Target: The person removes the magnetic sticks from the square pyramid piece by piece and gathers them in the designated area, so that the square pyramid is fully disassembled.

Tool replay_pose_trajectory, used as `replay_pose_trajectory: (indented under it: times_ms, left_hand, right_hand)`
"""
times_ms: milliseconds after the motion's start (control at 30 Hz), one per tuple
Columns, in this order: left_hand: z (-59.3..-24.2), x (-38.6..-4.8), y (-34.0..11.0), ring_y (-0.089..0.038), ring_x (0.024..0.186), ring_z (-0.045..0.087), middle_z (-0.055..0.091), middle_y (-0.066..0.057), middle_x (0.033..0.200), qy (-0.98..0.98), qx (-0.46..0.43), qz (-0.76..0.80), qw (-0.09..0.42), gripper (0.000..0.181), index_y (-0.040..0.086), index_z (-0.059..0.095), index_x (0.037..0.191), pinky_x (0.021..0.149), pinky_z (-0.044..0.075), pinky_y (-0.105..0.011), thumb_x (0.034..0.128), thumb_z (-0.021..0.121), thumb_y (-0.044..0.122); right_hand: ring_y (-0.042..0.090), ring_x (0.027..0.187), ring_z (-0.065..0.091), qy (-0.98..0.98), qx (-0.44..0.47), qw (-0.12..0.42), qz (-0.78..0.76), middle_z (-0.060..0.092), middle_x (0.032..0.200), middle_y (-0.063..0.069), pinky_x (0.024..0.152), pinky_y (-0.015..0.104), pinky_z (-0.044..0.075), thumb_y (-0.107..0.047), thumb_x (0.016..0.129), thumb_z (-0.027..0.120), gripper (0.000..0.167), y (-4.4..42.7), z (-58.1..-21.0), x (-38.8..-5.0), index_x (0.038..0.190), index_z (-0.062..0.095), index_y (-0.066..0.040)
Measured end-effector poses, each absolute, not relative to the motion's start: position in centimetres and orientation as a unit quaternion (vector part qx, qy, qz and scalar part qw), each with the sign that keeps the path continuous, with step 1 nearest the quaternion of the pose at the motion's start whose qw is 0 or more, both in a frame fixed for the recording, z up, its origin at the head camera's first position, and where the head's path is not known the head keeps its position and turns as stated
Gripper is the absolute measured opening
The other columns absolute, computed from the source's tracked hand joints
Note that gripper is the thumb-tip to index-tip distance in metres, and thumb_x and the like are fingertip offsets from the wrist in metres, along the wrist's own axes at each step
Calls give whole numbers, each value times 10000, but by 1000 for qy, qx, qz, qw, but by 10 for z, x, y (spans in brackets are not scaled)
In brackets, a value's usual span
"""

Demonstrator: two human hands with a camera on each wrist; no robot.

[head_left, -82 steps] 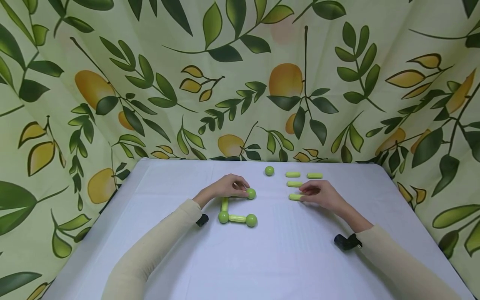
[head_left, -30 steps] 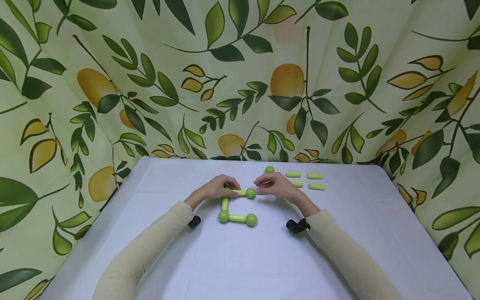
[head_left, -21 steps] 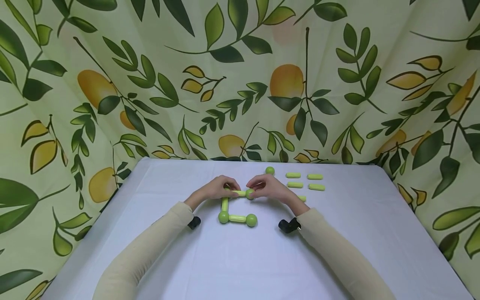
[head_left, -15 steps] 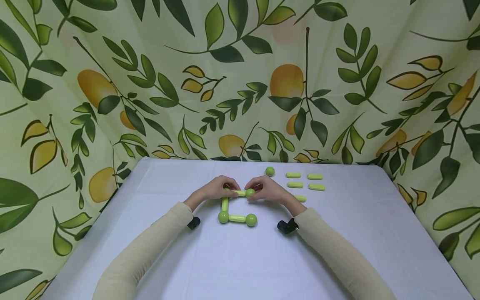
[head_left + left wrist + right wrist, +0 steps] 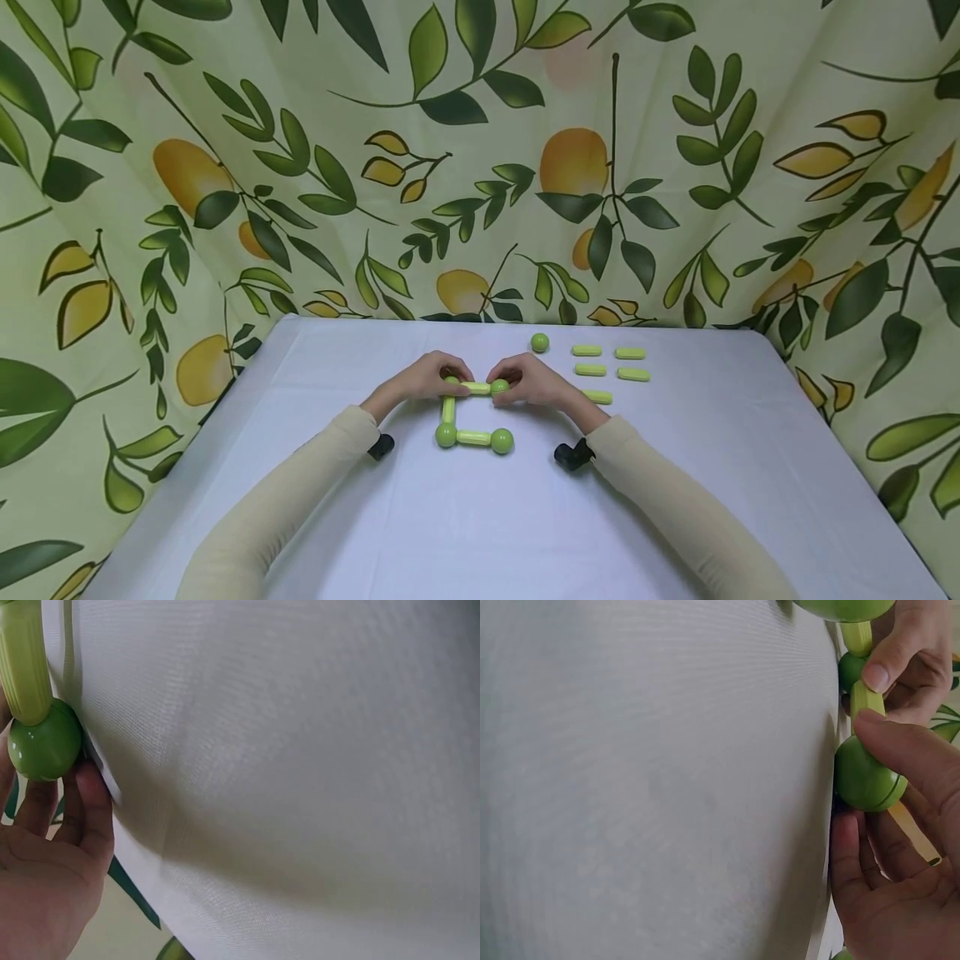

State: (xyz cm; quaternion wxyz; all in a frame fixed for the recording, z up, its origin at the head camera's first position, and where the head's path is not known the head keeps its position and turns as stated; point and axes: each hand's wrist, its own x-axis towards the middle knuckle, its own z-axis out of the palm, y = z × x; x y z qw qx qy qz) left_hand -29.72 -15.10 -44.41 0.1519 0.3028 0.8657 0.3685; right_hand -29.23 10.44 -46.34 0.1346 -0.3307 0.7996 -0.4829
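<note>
A far green stick (image 5: 476, 388) joins two green balls. My left hand (image 5: 423, 377) holds the far-left ball (image 5: 46, 746), its thumb on the stick. My right hand (image 5: 534, 382) grips the ball (image 5: 499, 387) at the stick's right end; in the right wrist view its thumb lies across ball (image 5: 866, 774) and stick. From the far-left ball another stick (image 5: 448, 409) runs down to the near-left ball (image 5: 446, 435). A near stick (image 5: 473, 437) links that to the near-right ball (image 5: 502, 441). The left fingers partly cover the far-left ball.
Beyond my right hand, a loose green ball (image 5: 540, 342) lies near the back edge. Several loose sticks (image 5: 590, 369) lie to its right, one partly behind my right wrist. A patterned curtain (image 5: 480, 167) hangs behind the white-covered table (image 5: 480, 525).
My right hand has moved left from the loose sticks and taken hold of the far-right ball. My left hand has shifted left, away from that ball to the stick's left end.
</note>
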Motion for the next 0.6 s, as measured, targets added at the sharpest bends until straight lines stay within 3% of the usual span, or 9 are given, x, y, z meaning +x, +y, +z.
replay_pose_trajectory:
  times_ms: [600]
  left_hand:
    - [-443,-298,-157,-119,933,638,721,38,973,859,331,361,153,111,60,762,1030,892,506,-331,924,771,96]
  right_hand:
    - [176,902,581,803,-337,143,-471,717,1044,41,815,309,497,-5,859,807,247,107,-461,-290,1101,765,-33]
